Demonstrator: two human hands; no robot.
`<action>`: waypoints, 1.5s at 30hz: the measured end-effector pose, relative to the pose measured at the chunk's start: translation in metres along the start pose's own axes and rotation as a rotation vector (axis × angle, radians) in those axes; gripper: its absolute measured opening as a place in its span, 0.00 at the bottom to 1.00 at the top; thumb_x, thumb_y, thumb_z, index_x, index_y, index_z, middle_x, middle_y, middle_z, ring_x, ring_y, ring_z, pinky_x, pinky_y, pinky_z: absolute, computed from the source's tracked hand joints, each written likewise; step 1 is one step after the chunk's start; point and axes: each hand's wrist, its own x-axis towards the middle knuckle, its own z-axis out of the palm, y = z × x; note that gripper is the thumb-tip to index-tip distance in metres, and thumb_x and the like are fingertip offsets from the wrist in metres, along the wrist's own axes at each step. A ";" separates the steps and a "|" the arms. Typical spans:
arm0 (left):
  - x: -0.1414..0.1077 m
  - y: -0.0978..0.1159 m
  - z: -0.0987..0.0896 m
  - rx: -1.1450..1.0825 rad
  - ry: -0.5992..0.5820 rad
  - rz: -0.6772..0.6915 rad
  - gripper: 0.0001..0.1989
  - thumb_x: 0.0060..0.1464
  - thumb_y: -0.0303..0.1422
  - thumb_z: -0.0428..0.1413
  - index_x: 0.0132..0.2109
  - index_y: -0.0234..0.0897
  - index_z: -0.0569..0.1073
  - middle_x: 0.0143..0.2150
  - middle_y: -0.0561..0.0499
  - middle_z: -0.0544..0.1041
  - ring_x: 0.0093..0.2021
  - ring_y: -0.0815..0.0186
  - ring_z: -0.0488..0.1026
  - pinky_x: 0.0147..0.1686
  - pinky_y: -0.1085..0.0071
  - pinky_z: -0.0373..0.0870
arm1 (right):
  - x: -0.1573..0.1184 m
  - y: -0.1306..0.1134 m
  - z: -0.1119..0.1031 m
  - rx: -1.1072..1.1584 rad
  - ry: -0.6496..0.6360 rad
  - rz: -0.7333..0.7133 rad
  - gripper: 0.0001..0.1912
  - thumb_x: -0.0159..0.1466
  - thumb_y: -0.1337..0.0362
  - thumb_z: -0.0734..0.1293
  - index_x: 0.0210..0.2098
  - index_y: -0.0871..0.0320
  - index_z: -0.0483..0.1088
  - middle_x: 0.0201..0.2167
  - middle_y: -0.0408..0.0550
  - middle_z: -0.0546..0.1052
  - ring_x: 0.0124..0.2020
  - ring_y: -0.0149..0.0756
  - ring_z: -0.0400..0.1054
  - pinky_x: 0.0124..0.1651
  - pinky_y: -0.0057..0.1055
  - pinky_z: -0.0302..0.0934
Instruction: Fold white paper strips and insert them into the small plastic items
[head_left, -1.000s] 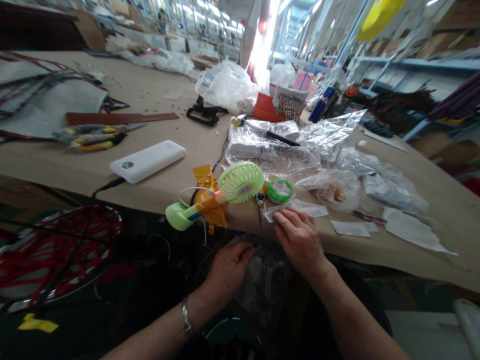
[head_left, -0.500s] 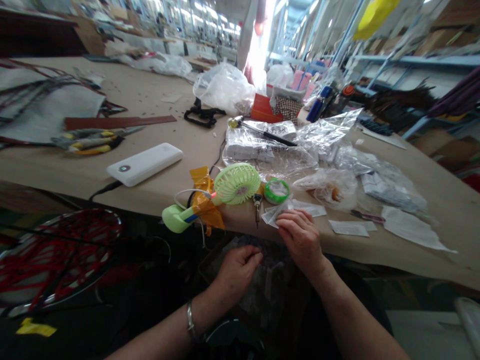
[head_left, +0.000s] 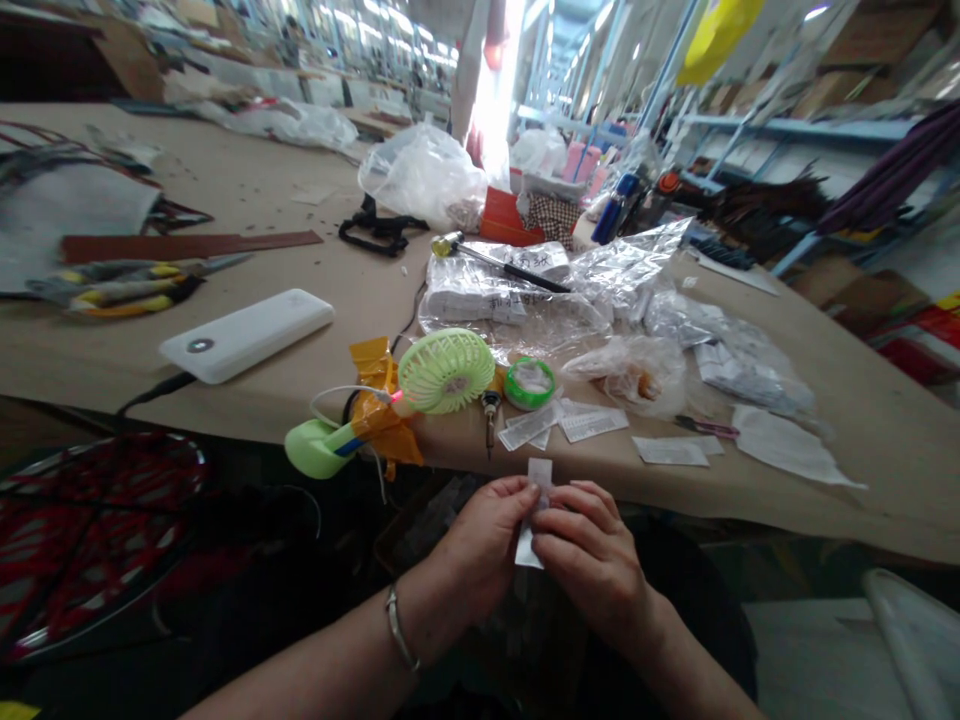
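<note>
A narrow white label strip point(head_left: 535, 470) is held upright in front of the table edge. My left hand point(head_left: 484, 535) pinches it between thumb and forefinger, and my right hand point(head_left: 596, 560) grips it from the other side with bent fingers. Just beyond, more printed white labels point(head_left: 592, 420) lie on the table beside a round green container point(head_left: 529, 384) with pale contents. A soldering-iron-like tool with a thin metal tip point(head_left: 490, 420) points over the edge. Left of it, a light green handheld fan point(head_left: 447, 370) is fixed with orange-brown tape point(head_left: 386, 430).
On the brown-covered table point(head_left: 247, 420) are a white power bank point(head_left: 247, 335), pliers point(head_left: 127, 285), a hammer point(head_left: 499, 262) on plastic-wrapped label stacks, a bag point(head_left: 637, 375), small scissors point(head_left: 705, 427) and more labels point(head_left: 671, 450). A red-strapped round frame point(head_left: 97, 540) stands below left.
My right hand has come back from the labels on the table to meet my left hand. A label strip is now between both hands. The view has shifted slightly right.
</note>
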 end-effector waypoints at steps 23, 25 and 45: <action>0.003 -0.002 0.002 0.271 0.164 -0.137 0.06 0.53 0.29 0.53 0.37 0.29 0.71 0.28 0.44 0.76 0.23 0.68 0.72 0.24 0.72 0.70 | -0.008 0.054 -0.003 -0.082 0.207 0.317 0.06 0.61 0.70 0.64 0.36 0.56 0.71 0.36 0.48 0.77 0.46 0.39 0.69 0.49 0.42 0.63; 0.003 -0.001 0.002 0.227 0.120 -0.127 0.07 0.52 0.29 0.54 0.36 0.28 0.72 0.28 0.44 0.76 0.23 0.68 0.72 0.25 0.72 0.69 | -0.010 0.039 -0.003 -0.004 0.192 0.268 0.07 0.61 0.72 0.63 0.37 0.56 0.71 0.37 0.48 0.77 0.47 0.40 0.69 0.50 0.43 0.63; -0.002 -0.008 0.002 0.143 0.128 -0.019 0.02 0.46 0.23 0.58 0.28 0.28 0.73 0.23 0.49 0.74 0.21 0.73 0.69 0.22 0.79 0.64 | -0.019 -0.012 -0.001 0.044 -0.111 0.076 0.10 0.61 0.72 0.63 0.42 0.58 0.69 0.40 0.48 0.77 0.50 0.38 0.67 0.56 0.41 0.59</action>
